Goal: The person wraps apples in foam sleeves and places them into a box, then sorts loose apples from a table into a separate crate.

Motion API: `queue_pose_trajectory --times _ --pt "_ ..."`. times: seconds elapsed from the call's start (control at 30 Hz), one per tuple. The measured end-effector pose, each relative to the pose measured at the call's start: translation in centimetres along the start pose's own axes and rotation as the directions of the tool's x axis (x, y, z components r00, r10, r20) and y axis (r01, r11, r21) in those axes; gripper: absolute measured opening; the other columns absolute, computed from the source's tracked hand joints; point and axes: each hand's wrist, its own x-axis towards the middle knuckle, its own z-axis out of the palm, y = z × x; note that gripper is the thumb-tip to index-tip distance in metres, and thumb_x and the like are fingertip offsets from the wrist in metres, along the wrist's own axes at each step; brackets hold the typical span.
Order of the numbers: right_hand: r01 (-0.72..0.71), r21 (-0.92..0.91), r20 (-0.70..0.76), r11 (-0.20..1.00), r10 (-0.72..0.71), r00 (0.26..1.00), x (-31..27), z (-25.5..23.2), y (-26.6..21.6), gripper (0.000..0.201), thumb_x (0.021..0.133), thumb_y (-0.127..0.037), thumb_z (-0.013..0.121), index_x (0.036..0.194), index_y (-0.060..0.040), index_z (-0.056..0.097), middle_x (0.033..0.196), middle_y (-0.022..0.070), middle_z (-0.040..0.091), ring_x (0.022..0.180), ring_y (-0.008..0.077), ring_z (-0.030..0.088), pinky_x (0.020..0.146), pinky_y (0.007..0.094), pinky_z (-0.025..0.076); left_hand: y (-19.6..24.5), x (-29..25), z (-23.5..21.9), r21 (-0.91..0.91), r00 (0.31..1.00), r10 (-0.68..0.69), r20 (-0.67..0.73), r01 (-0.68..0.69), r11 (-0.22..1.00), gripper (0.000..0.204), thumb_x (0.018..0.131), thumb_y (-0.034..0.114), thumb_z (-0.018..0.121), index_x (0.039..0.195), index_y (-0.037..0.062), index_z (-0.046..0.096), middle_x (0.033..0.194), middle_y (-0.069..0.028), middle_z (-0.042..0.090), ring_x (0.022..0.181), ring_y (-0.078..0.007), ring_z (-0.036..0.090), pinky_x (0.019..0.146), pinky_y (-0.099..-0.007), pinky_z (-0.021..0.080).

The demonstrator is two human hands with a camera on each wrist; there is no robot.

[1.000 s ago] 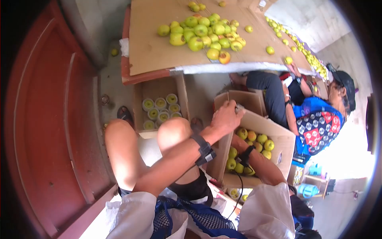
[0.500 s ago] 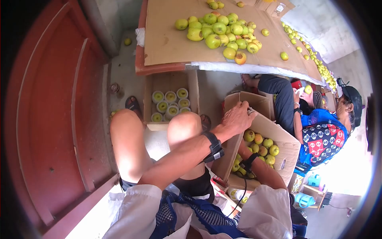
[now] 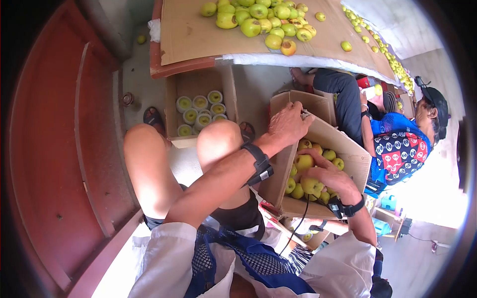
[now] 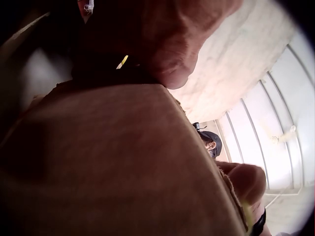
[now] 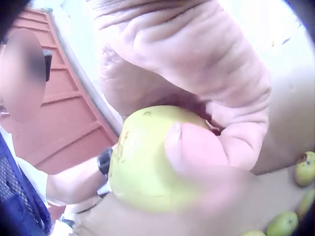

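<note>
My left hand (image 3: 289, 123) grips the upper edge of a tilted cardboard box (image 3: 355, 149), and in the left wrist view its side wall (image 4: 113, 157) fills the lower part. Inside this box lie several yellow-green apples (image 3: 297, 191). My right hand (image 3: 334, 178) is over them at the box's opening, fingers curled round a green apple (image 5: 142, 157) with small brown marks on its skin. Seen from the head, a large apple (image 3: 312, 186) shows just below that hand's thumb.
An open carton (image 3: 174, 99) by my knees holds apples in white foam sleeves (image 3: 200, 103). Ahead, loose apples (image 3: 258, 12) lie on a cardboard-covered table (image 3: 194, 44). Another person (image 3: 397, 144) sits at the right. A red door (image 3: 49, 149) stands at the left.
My right hand has come up from deep in the box and now shows with an apple. The left hand stays on the box edge. The seated person's hand has drawn back from the table.
</note>
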Motion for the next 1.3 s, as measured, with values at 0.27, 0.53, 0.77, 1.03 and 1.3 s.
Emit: queue_pose_trajectory --times 0.27,0.53,0.77,1.03,1.3 --pt "0.371 0.471 -0.086 0.801 -0.376 0.922 -2.3 -1.8 -3.3 0.064 0.086 -0.004 0.057 0.149 -0.0110 0.047 0.133 0.0056 0.055 0.120 0.0142 0.054 0.102 0.0267 0.043 0.4 -0.1 -0.6 0.023 1.000 -0.006 0.027 0.005 1.000 0.050 0.098 0.041 0.061 0.125 -0.0009 0.056 0.127 -0.0261 0.063 0.122 -0.0438 0.059 0.103 -0.0515 0.048" --pt "0.523 0.618 -0.235 0.587 -0.497 0.836 4.2 -5.3 -7.2 0.054 0.096 -0.016 0.057 0.150 -0.0134 0.046 0.127 0.0079 0.057 0.116 0.0195 0.061 0.089 0.0313 0.055 -0.7 0.4 0.3 -0.022 0.998 0.061 -0.029 -0.061 0.998 0.041 0.097 0.034 0.061 0.118 -0.0004 0.057 0.124 -0.0258 0.061 0.118 -0.0451 0.060 0.100 -0.0541 0.049" --pt "0.424 0.517 -0.296 0.744 -0.309 0.904 16.1 -12.8 -7.7 0.058 0.095 -0.031 0.065 0.147 -0.0176 0.045 0.109 0.0059 0.065 0.086 0.0170 0.067 0.046 0.0300 0.046 0.8 0.0 -0.5 0.047 1.000 0.022 -0.009 -0.022 0.999 0.048 0.099 0.040 0.062 0.120 -0.0025 0.057 0.126 -0.0280 0.064 0.116 -0.0466 0.062 0.098 -0.0525 0.049" --pt "0.537 0.266 -0.489 0.801 -0.368 0.791 26.6 -17.2 -11.2 0.053 0.094 -0.037 0.064 0.141 -0.0166 0.051 0.104 0.0062 0.061 0.084 0.0134 0.059 0.057 0.0297 0.048 0.7 0.3 0.0 0.064 0.999 0.034 -0.021 -0.032 0.997 0.046 0.100 0.038 0.061 0.118 -0.0030 0.056 0.123 -0.0268 0.063 0.117 -0.0462 0.061 0.099 -0.0533 0.049" --pt "0.503 0.281 -0.493 0.817 -0.326 0.806 27.8 -18.2 -11.3 0.057 0.088 -0.042 0.069 0.136 -0.0124 0.058 0.108 0.0029 0.067 0.088 0.0136 0.060 0.060 0.0311 0.046 0.5 0.3 0.3 0.072 0.997 0.067 -0.030 -0.064 0.995 0.046 0.100 0.037 0.061 0.120 -0.0034 0.056 0.123 -0.0265 0.062 0.117 -0.0455 0.061 0.099 -0.0524 0.049"
